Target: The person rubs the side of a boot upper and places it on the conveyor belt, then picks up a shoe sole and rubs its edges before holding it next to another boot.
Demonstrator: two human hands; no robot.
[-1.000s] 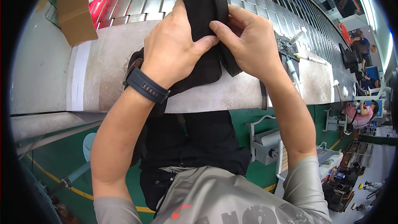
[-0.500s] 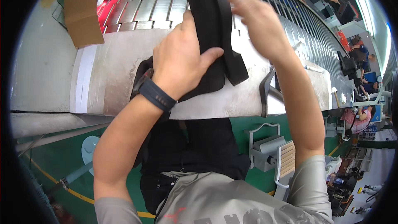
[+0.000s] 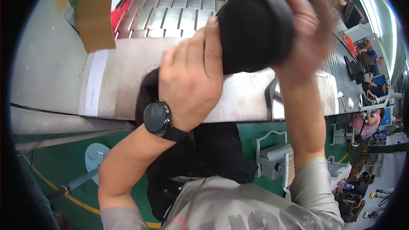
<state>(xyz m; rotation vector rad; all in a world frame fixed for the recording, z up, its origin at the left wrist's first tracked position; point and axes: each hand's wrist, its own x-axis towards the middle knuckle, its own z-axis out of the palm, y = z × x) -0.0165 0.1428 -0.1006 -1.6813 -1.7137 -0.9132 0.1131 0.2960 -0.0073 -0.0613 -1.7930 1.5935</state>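
Black and rounded from where I watch, the boot (image 3: 251, 32) is held up between both hands over the bench (image 3: 128, 66), its outline smeared by blur. On my feed the left hand (image 3: 191, 81) shows its back to me, fingers pointing up and pressed along the boot's left side, so that grip is pinching the boot. The right hand (image 3: 304, 38) cups the boot's right side with fingers curving over the top; it is so blurred that I cannot tell how firmly its grip is set, or whether it pinches at all. I see a round dark watch (image 3: 156, 118) on the left wrist, and just behind it some black material (image 3: 147, 93); I cannot make out whether that belongs to the boot. Beyond the bench I have metal slats (image 3: 170, 12), with a sheet of cardboard (image 3: 96, 17) standing at their left end. Near the bench's front edge, left of the right forearm, I find a dark curved strip (image 3: 269, 98). Farther right I pick out a small hammer (image 3: 342, 102). Below, I see green floor (image 3: 128, 191) and a pale blue stool (image 3: 96, 162).
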